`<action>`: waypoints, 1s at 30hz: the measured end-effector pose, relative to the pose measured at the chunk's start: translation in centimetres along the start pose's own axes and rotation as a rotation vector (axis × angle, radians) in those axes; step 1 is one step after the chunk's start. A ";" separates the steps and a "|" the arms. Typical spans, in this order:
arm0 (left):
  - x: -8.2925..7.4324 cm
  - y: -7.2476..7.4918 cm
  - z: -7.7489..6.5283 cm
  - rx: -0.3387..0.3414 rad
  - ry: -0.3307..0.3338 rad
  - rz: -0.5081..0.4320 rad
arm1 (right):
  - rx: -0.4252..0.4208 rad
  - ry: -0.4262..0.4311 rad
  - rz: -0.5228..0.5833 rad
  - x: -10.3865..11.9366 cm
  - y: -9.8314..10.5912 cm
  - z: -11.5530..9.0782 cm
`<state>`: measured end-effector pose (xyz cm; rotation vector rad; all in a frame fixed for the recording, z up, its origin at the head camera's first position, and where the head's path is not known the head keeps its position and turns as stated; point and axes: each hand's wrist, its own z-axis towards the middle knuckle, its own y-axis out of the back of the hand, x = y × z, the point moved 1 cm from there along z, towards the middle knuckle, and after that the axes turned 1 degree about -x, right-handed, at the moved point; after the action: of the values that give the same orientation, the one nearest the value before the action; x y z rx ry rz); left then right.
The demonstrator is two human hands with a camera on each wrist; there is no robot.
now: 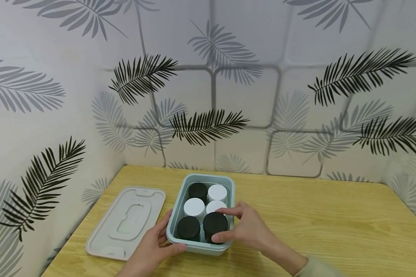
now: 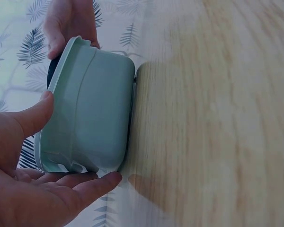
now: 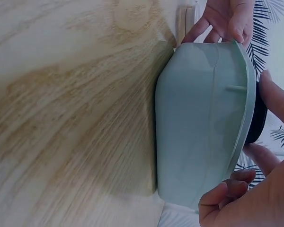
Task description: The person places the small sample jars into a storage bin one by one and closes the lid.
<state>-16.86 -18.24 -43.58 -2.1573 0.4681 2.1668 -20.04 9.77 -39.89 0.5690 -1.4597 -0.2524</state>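
Observation:
A pale blue-green plastic box [image 1: 208,177] stands on the table with black and white round jars inside. My left hand [image 1: 156,244] holds its near left corner, thumb at the front rim and fingers along the side; the left wrist view shows this hand [image 2: 42,189] against the box wall [image 2: 99,104]. With thumb and fingers, my right hand [image 1: 247,227] pinches the top of a black jar [image 1: 215,224] at the near right corner. Another black jar [image 1: 188,227] sits left of it. Behind are white jars [image 1: 194,207] and a black one [image 1: 197,190]. Box walls hide the jars' lower parts.
A flat grey-white lid [image 1: 100,240] lies on the wooden table [image 1: 315,227], left of the box and close to my left hand. Leaf-patterned walls [image 1: 242,150] rise behind the table and at its left side.

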 end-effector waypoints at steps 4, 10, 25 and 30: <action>0.0 -0.1 0.1 0.000 -0.007 -0.001 | -0.002 -0.005 0.001 -0.3 -0.3 0.1; 0.1 -0.1 0.0 -0.011 0.010 0.001 | 0.009 -0.017 0.041 -0.8 -0.5 0.2; 0.0 -0.1 0.0 -0.021 0.013 0.006 | 0.072 -0.071 0.112 -1.1 -0.8 0.4; -0.1 -0.1 0.1 -0.023 0.018 0.014 | 0.080 -0.042 0.126 -1.0 -0.8 0.5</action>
<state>-16.88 -18.07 -43.54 -2.1941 0.4632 2.1721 -20.46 9.49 -41.19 0.5360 -1.5450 -0.1077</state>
